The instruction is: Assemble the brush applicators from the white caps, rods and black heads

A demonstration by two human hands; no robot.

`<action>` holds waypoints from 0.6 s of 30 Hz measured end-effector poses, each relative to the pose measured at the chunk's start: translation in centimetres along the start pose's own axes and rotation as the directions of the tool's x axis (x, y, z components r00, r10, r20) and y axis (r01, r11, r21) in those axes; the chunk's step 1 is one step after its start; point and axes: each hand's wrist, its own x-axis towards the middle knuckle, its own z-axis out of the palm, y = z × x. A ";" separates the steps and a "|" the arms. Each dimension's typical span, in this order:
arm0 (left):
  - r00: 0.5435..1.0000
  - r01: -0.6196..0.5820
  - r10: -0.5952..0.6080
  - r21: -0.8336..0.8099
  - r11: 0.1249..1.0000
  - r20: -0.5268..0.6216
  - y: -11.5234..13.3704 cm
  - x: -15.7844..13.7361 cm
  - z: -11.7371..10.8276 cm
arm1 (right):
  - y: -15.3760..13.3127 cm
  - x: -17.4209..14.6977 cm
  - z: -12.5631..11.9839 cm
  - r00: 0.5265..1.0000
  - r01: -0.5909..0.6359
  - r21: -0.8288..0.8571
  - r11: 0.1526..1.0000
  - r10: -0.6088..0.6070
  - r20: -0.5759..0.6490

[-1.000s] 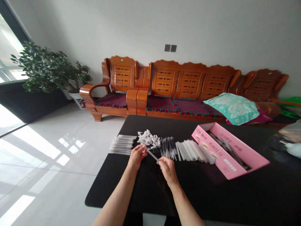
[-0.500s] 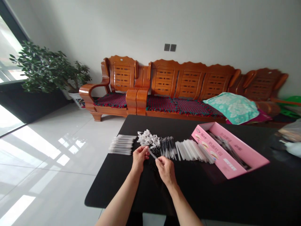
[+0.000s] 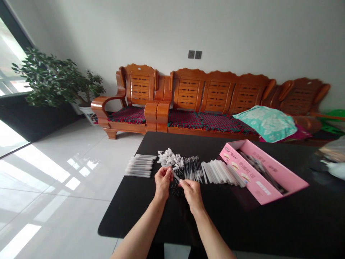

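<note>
Between my two hands is a slim, whitish pen barrel [image 3: 176,176], slanting down to the right. My left hand [image 3: 162,182] is closed in a pinch at its upper left end. My right hand [image 3: 192,194] is shut on the lower right end. Just beyond my hands lie a heap of white pen caps [image 3: 169,158], a bundle of dark pen refills [image 3: 193,169] and a row of translucent barrels [image 3: 221,172]. Small black pen parts [image 3: 175,191] lie scattered under and between my hands. Several capped-looking pens [image 3: 140,166] lie side by side on the left.
A pink cardboard box [image 3: 261,190] with dark, thin items inside stands on the black table [image 3: 231,226] at the right. Beyond it, a plastic bag [image 3: 335,167] lies near the right edge. A wooden sofa [image 3: 185,90] runs along the wall behind the table.
My left hand has shifted slightly right and turned a little, closer to my right hand. The barrel now tilts more steeply, with less of it showing between my hands.
</note>
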 end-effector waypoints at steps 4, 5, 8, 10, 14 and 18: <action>1.000 0.016 -0.017 0.022 1.000 0.025 0.1 0.0 -0.2 | 0.0 -0.1 0.3 0.997 -0.074 0.119 0.990 0.073 0.005; 0.999 0.026 -0.027 0.035 0.999 0.033 0.2 0.0 -0.4 | 0.0 -0.2 0.4 0.994 -0.105 0.149 0.983 0.103 0.022; 1.000 0.026 -0.026 0.056 0.998 -0.005 1.2 1.0 -1.9 | 0.4 -0.2 0.1 0.974 -0.224 0.214 0.951 0.212 0.079; 0.993 -0.040 0.045 0.049 0.998 -0.108 2.5 2.5 -3.7 | 1.0 -0.1 -0.6 0.962 -0.274 0.232 0.933 0.266 0.066; 0.910 -0.210 0.245 0.137 0.968 -0.334 5.2 6.7 -9.0 | 2.8 0.5 -2.3 0.954 -0.282 0.265 0.922 0.299 -0.025; 0.809 -0.177 0.324 0.323 0.930 -0.490 6.5 10.7 -13.9 | 4.1 0.9 -2.7 0.959 -0.264 0.305 0.915 0.282 -0.013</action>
